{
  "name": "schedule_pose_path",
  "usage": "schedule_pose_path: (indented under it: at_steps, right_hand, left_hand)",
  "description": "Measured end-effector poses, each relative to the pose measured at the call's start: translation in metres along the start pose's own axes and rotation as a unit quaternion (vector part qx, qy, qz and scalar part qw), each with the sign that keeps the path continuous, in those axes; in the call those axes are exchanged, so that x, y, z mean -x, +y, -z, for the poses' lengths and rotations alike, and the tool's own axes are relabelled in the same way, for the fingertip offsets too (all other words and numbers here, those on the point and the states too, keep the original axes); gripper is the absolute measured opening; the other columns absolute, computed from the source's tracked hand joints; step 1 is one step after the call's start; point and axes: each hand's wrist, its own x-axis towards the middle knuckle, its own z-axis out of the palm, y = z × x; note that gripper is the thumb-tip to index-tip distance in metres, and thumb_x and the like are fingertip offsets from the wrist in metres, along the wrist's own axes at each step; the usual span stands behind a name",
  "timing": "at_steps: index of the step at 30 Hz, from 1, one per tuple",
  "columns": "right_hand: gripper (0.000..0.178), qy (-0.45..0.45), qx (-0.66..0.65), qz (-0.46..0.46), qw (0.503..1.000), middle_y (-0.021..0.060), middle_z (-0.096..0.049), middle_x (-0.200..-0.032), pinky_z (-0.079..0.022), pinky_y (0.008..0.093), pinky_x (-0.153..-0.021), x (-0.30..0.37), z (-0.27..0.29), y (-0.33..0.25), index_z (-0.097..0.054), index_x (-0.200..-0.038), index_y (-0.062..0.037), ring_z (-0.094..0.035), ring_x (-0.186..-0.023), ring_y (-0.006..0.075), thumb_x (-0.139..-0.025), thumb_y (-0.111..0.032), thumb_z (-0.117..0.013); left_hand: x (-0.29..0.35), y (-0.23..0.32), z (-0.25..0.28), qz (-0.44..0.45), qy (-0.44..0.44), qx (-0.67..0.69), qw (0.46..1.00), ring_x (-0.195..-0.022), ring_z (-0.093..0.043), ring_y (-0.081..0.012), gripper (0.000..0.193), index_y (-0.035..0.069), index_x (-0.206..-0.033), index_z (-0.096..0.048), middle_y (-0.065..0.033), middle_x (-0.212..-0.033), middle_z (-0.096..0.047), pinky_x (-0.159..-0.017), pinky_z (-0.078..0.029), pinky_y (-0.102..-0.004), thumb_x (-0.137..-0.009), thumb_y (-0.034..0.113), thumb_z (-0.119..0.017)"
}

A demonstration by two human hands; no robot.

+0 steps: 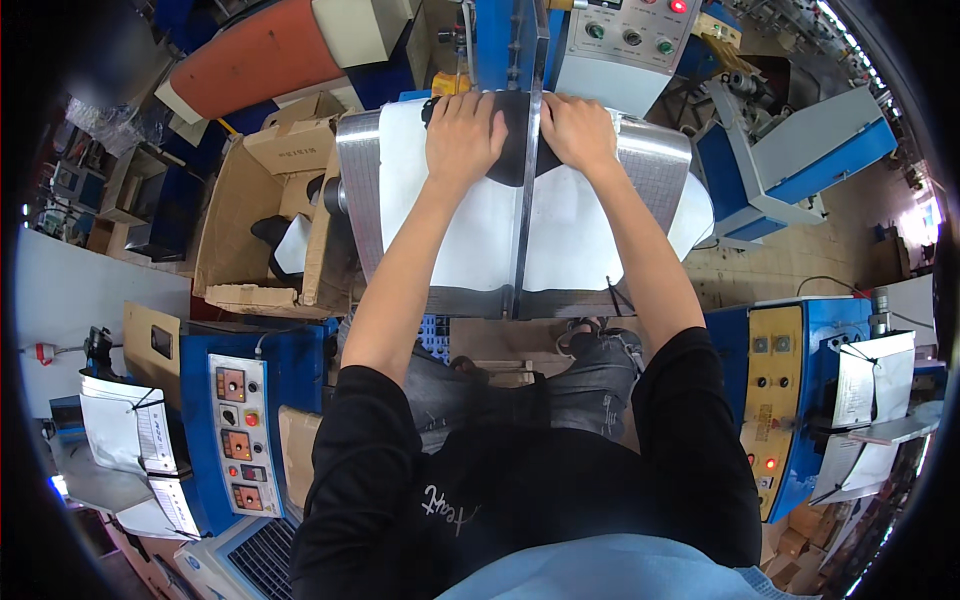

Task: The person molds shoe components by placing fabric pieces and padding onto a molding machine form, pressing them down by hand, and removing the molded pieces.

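Observation:
My left hand (463, 135) and my right hand (577, 130) press flat on a dark piece of material (515, 150) at the far end of a metal work plate (655, 165). A white sheet (480, 240) lies under the dark piece and covers most of the plate. A thin upright metal bar (527, 200) runs between my hands, down the plate's middle. Fingers of both hands are spread over the dark piece, one hand on each side of the bar.
A grey control panel (625, 40) with buttons stands just beyond the plate. An open cardboard box (250, 220) sits to the left. Blue machines with control panels stand at lower left (240, 420) and right (790, 390). Paper sheets hang at both sides.

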Motion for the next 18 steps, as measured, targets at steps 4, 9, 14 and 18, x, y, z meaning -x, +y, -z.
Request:
schedule_pose_path:
  at_steps: [4, 9, 14, 18]
  right_hand:
    - [0.032, -0.008, -0.008, 0.0, 1.0, 0.0114, -0.072, -0.085, -0.056, 0.0441, -0.073, 0.001, -0.002, 0.002, -0.071, -0.086, -0.0088, -0.07, -0.077, 0.0312, -0.096, -0.03, -0.049]
    - [0.033, 0.0, -0.016, -0.011, 1.0, 0.0118, -0.072, -0.083, -0.056, 0.0445, -0.071, 0.003, -0.004, 0.007, -0.071, -0.086, -0.0082, -0.07, -0.074, 0.0314, -0.096, -0.03, -0.048]
    - [0.034, 0.003, -0.025, 0.01, 1.0, 0.0139, -0.072, -0.081, -0.055, 0.0444, -0.072, 0.004, -0.006, 0.008, -0.07, -0.083, -0.0056, -0.07, -0.074, 0.0309, -0.096, -0.028, -0.049]
    - [0.027, 0.08, -0.028, 0.042, 0.996, 0.0119, -0.071, -0.079, -0.052, 0.0417, -0.074, 0.007, -0.013, 0.009, -0.069, -0.082, -0.0055, -0.069, -0.075, 0.0288, -0.094, -0.024, -0.053]
  left_hand:
    - [0.002, 0.0, 0.0, -0.006, 0.002, -0.001, 1.0, -0.102, -0.063, -0.0285, 0.033, 0.0, -0.108, -0.068, -0.0148, -0.105, -0.068, -0.099, -0.043, -0.0414, -0.091, 0.025, -0.058]
    - [0.0, 0.005, 0.0, -0.007, 0.006, 0.01, 1.0, -0.104, -0.063, -0.0284, 0.032, -0.001, -0.109, -0.068, -0.0148, -0.109, -0.068, -0.101, -0.043, -0.0416, -0.091, 0.024, -0.058]
    - [0.003, 0.002, 0.001, 0.024, 0.024, 0.023, 0.999, -0.105, -0.063, -0.028, 0.028, 0.0, -0.107, -0.07, -0.0147, -0.107, -0.069, -0.102, -0.042, -0.0409, -0.092, 0.02, -0.056]
    - [0.001, 0.004, -0.002, 0.037, 0.039, 0.024, 0.998, -0.104, -0.064, -0.0274, 0.027, 0.0, -0.105, -0.071, -0.014, -0.107, -0.07, -0.103, -0.04, -0.0406, -0.092, 0.018, -0.055]
